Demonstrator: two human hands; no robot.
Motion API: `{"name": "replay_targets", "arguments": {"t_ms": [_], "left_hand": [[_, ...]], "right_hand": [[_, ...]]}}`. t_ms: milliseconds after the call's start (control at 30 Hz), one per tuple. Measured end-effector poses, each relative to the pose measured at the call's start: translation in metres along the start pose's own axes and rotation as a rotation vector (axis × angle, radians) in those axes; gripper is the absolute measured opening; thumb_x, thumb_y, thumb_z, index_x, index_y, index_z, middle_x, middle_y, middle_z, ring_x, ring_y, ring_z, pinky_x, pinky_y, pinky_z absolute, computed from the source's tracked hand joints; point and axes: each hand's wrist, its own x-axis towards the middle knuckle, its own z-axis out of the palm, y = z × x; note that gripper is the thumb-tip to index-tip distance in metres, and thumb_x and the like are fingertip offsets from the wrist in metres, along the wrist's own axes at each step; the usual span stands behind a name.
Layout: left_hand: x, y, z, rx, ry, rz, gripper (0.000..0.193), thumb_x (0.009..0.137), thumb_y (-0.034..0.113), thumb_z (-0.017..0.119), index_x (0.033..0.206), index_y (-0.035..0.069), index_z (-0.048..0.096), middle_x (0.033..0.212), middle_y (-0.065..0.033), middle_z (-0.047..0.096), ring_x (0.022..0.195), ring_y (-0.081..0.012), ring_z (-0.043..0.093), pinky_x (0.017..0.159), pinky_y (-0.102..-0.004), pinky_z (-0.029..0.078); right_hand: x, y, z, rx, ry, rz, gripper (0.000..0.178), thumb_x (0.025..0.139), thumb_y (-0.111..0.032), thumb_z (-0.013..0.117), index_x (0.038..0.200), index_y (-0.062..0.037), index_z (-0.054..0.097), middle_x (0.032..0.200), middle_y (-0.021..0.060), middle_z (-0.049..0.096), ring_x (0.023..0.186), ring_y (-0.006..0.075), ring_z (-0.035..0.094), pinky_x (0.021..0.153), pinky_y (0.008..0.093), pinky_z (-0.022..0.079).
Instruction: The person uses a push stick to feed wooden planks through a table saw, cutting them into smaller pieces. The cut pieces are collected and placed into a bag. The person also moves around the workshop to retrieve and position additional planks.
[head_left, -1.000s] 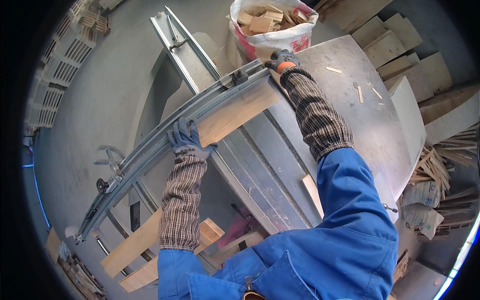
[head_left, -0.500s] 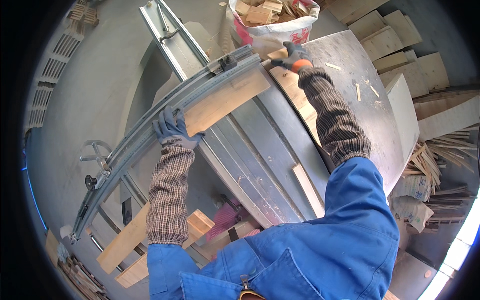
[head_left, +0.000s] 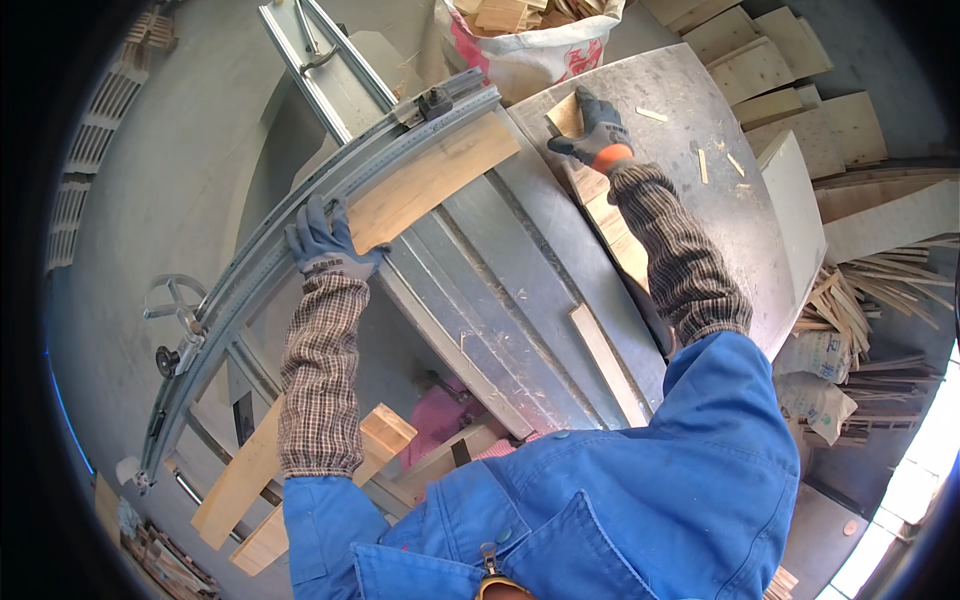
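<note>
And there the board (head_left: 430, 190) lay flat on the worktop (head_left: 530, 320), its long edge running close along the fence (head_left: 375, 180)! The left hand (head_left: 332, 238) was at its near end, spread wide, fingertips reaching the fence, thumb set apart at the board's corner. Over to the right of the fence, the right hand (head_left: 597, 130) was down on a block (head_left: 566, 116), thumb and forefinger wide apart around its visible part; whether it actually gripped, you couldn't tell. A strip (head_left: 615, 225) ran from there toward the person, well right of the fence, while a slat (head_left: 608, 362) lay between the two, nearer the body. Beyond the fence's far end stood a sack (head_left: 530, 55) full of offcuts (head_left: 510, 14)!
</note>
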Motion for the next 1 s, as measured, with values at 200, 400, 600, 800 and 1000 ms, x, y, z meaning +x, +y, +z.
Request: {"name": "replay_targets", "arguments": {"t_ms": [200, 400, 600, 800, 1000], "left_hand": [[0.0, -0.004, 0.016, -0.048, 0.165, 0.039, 0.112, 0.065, 0.07, 0.079, 0.153, 0.02, 0.033, 0.158, -0.0142, 0.023, 0.148, -0.0335, 0.018, 0.121, -0.0591, 0.013], [-0.001, -0.002, 0.017, -0.075, 0.18, 0.086, 0.109, 0.067, 0.069, 0.078, 0.153, 0.019, 0.033, 0.158, -0.015, 0.022, 0.148, -0.0334, 0.018, 0.121, -0.0599, 0.014], [-0.011, 0.003, -0.012, -0.051, -0.016, -0.003, 0.109, 0.072, 0.074, 0.072, 0.156, 0.018, 0.03, 0.162, -0.0132, 0.012, 0.151, -0.0319, 0.009, 0.124, -0.0549, 0.006], [-0.01, 0.006, -0.028, -0.104, -0.085, -0.029, 0.112, 0.071, 0.075, 0.07, 0.158, 0.017, 0.03, 0.163, -0.014, 0.011, 0.151, -0.032, 0.007, 0.123, -0.0551, 0.002], [-0.005, 0.005, -0.013, -0.094, 0.008, 0.024, 0.111, 0.071, 0.073, 0.071, 0.157, 0.016, 0.031, 0.163, -0.0152, 0.013, 0.151, -0.0324, 0.006, 0.123, -0.0558, 0.001]], "right_hand": [[0.011, 0.026, -0.006, 0.18, 0.266, -0.049, 0.112, 0.06, -0.056, 0.086, 0.146, 0.0022, 0.042, 0.128, 0.0247, 0.058, 0.118, 0.0412, 0.054, 0.104, 0.0462, 0.043], [-0.045, 0.018, 0.025, -0.319, -0.398, 0.282, 0.124, 0.063, -0.058, 0.085, 0.16, -0.0156, 0.019, 0.133, 0.0193, 0.058, 0.125, 0.0388, 0.056, 0.102, 0.0517, 0.047], [-0.043, 0.004, 0.001, -0.15, -0.342, 0.284, 0.121, 0.063, -0.049, 0.086, 0.158, -0.0091, 0.022, 0.13, 0.0222, 0.058, 0.121, 0.0392, 0.056, 0.101, 0.0481, 0.048], [0.066, -0.003, -0.073, 0.052, 0.198, -0.009, 0.119, 0.062, -0.051, 0.086, 0.153, -0.0011, 0.027, 0.125, 0.0276, 0.058, 0.115, 0.042, 0.059, 0.103, 0.0442, 0.047], [0.231, -0.03, -0.093, 0.53, 0.55, -0.129, 0.128, 0.059, -0.05, 0.092, 0.15, 0.0123, 0.027, 0.148, 0.0285, 0.045, 0.138, 0.034, 0.047, 0.114, 0.0328, 0.038]]}}
